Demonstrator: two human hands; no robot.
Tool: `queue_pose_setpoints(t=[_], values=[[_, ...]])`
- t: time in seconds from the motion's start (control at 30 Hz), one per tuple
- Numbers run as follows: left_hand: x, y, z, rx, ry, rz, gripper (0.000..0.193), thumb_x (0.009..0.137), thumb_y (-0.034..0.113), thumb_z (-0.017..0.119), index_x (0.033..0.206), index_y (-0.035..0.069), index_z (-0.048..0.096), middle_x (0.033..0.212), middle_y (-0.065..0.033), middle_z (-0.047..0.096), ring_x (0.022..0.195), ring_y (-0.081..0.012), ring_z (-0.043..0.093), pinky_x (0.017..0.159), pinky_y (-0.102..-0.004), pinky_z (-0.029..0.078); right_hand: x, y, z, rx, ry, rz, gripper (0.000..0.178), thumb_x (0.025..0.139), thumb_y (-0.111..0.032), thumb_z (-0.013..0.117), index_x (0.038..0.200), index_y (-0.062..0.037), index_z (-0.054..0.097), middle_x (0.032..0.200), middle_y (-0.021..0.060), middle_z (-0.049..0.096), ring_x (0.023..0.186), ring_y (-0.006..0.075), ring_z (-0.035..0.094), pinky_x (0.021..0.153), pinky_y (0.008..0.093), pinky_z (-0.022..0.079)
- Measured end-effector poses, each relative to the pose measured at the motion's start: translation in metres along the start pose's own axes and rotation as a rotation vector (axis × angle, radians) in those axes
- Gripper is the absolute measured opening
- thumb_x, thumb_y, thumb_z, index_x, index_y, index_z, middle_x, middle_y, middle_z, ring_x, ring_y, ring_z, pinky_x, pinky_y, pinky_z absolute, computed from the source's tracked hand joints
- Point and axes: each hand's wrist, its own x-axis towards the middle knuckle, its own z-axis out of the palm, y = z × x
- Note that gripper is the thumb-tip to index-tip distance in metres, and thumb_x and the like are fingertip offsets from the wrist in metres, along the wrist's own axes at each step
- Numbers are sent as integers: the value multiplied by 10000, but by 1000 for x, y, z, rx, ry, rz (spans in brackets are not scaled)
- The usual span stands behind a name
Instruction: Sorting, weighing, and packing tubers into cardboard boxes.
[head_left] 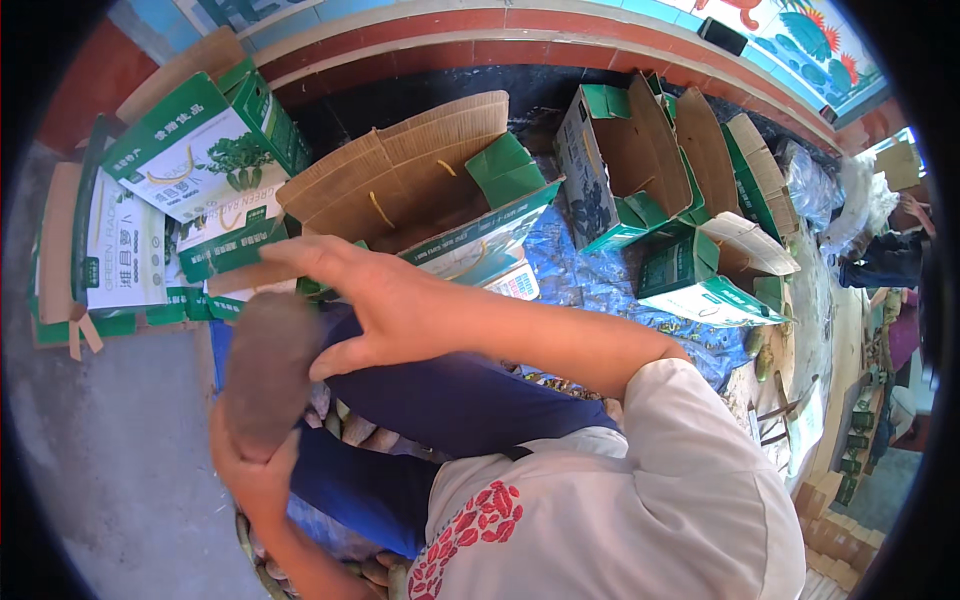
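Observation:
My left hand (250, 470) grips the lower end of a thick, brown, elongated root vegetable (268, 375), which stands nearly upright and is blurred, so its exact kind is unclear. Fingers spread, my right hand (375, 295) reaches across above it, its thumb close to the vegetable's side. Whether that thumb touches it I cannot tell. Between and beside my legs in dark blue trousers lie several reddish-brown and pale roots (362, 430), partly hidden by my legs and arms.
Ahead of my knees stands an open green-and-white carton (450, 215) with rope handles. More cartons (215, 160) lean at the left; several open ones (640, 160) stand at the right. A blue plastic sheet (565, 270) covers the ground. Another person (885, 260) shows at the far right.

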Motion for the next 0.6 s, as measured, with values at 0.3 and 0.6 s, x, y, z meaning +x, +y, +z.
queue_pose_setpoints(t=[0.3, 0.6], values=[[70, 16, 47, -142, 44, 136, 484, 695, 51, 683, 1143, 16, 504, 1071, -111, 566, 973, -205, 537, 855, -309, 412, -4, 19, -70, 176, 306, 427, 566, 644, -214, 761, 1116, -52, 493, 993, 61, 570, 912, 139, 545, 789, 282, 459], [38, -125, 49, -249, 73, -307, 302, 815, 44, 572, 1107, -17, 518, 1021, -102, 585, 931, -139, 544, 845, -259, 410, -14, 122, -99, -710, 66, 446, 626, 590, -232, 747, 1111, -29, 466, 1012, 234, 545, 951, 363, 541, 826, 376, 443]])
